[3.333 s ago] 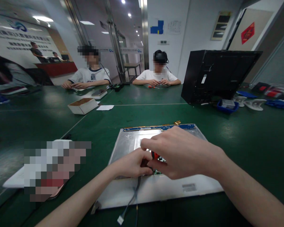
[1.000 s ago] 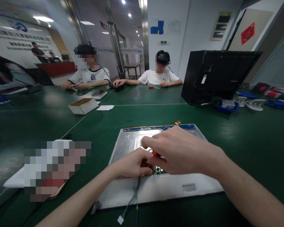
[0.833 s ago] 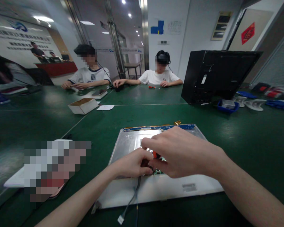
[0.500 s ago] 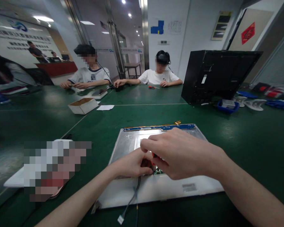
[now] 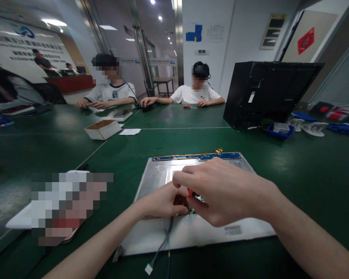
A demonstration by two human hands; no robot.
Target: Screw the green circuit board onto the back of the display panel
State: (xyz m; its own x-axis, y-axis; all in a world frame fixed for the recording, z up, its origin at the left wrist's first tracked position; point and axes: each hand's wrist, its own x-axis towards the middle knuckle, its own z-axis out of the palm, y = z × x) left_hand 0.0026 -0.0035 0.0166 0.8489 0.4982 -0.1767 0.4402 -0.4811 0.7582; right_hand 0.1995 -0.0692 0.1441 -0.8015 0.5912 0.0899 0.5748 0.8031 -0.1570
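A flat metal display panel (image 5: 155, 178) lies in front of me, with a blue circuit strip (image 5: 196, 157) along its far edge. My right hand (image 5: 227, 190) is closed around a screwdriver (image 5: 192, 192), whose red handle shows only partly between the fingers. The shaft and tip are hidden. Beside it, my left hand (image 5: 165, 199) rests on the panel with its fingers curled together against a small green circuit board (image 5: 192, 211). Whatever those fingers grip is hidden. Dark cables with a white connector (image 5: 149, 269) run from under the left hand over the panel's near edge.
Two people sit across the green table (image 5: 163, 139), a red screwdriver (image 5: 189, 107) near one of them. A black monitor housing (image 5: 267, 93) stands back right, beside a blue tray (image 5: 280, 131). To the left are an open white box (image 5: 103, 130) and a blurred-out phone-like item (image 5: 72, 209).
My right hand has turned slightly at the panel, and the fingers and red handle sit a little differently. My left hand stays in place.
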